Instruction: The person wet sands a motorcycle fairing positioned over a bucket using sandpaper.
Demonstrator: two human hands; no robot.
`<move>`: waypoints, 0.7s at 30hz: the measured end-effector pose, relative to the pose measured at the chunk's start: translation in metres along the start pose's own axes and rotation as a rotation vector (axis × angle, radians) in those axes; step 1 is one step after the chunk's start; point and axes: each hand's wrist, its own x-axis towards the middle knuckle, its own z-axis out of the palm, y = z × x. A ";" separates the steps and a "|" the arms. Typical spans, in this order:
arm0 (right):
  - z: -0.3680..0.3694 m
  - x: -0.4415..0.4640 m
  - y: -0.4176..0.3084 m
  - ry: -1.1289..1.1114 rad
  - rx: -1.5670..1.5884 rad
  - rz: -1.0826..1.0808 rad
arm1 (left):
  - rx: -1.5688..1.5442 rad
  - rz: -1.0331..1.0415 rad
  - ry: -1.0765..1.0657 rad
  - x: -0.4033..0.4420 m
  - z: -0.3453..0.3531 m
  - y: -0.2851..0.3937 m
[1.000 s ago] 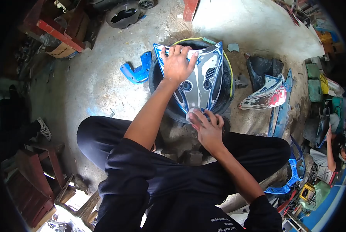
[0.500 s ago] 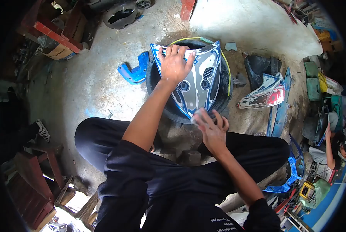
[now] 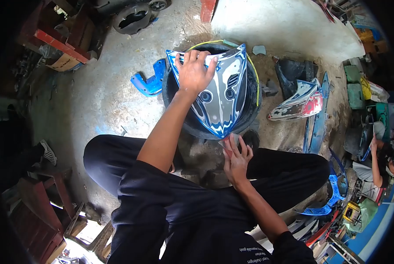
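A pointed motorcycle fairing panel [image 3: 224,109], sanded in patches of blue, white and grey, lies across a black tub [image 3: 171,101] with its tip towards me. My left hand [image 3: 196,72] grips its upper left edge, fingers at the rim and thumb on the face. Just below the tip, my right hand [image 3: 237,160] is closed on a folded piece of sandpaper [image 3: 228,144], reddish on one side and greyish on the other. I cannot tell whether the sandpaper touches the tip. A yellow-green cord [image 3: 257,83] runs along the tub's rim.
A blue plastic part [image 3: 150,83] lies left of the tub. To the right are a white, blue and red panel [image 3: 296,103] and a long blue strip [image 3: 316,119]. Another blue panel [image 3: 333,198] lies beyond my knee. Another person [image 3: 377,167] sits at the far right.
My right hand has moved down and slightly left, off the panel's lower right edge to below its tip. My left hand keeps its place on the panel. The view has shifted slightly.
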 end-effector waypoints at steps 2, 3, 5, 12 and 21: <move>-0.004 0.009 0.002 0.060 0.055 0.008 | -0.003 -0.004 -0.012 0.000 -0.001 0.001; -0.009 0.017 0.003 0.119 0.108 0.015 | 0.001 -0.005 -0.013 -0.001 -0.002 0.000; -0.014 0.043 -0.001 0.116 0.062 0.043 | -0.002 0.000 -0.012 0.001 0.000 0.001; 0.014 0.026 -0.032 0.048 -0.027 0.194 | -0.020 -0.002 0.003 0.000 0.001 -0.001; 0.006 0.070 -0.037 0.026 -0.074 0.213 | 0.004 -0.007 -0.048 -0.002 -0.002 0.001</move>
